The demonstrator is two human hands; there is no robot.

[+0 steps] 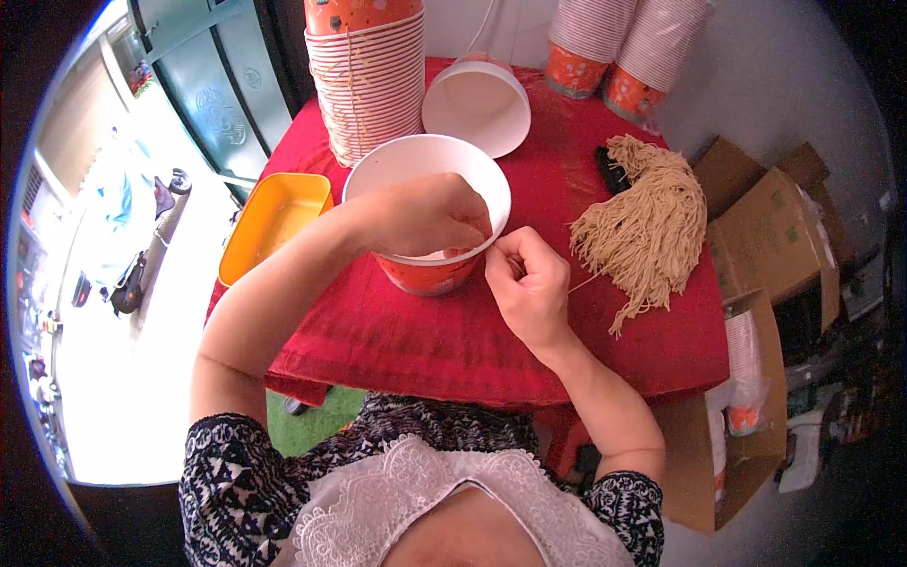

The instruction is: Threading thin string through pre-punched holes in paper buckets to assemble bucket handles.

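The left hand (pixel 430 213) curls, grip unclear, inside a round orange-and-white paper bucket (pixel 430 276); the right hand (pixel 532 288), at its four o'clock, pinches beige string (pixel 585 282).

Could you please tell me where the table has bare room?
Bare red cloth shows between the upright bucket and the table's front edge, and between the tipped bucket and yarn bundle. Around the bucket stack and both those buckets it is crowded.

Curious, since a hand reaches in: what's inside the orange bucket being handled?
In the orange bucket, the left hand and white inner wall show. That hand and the near side hide the bottom, so anything there can't be seen.
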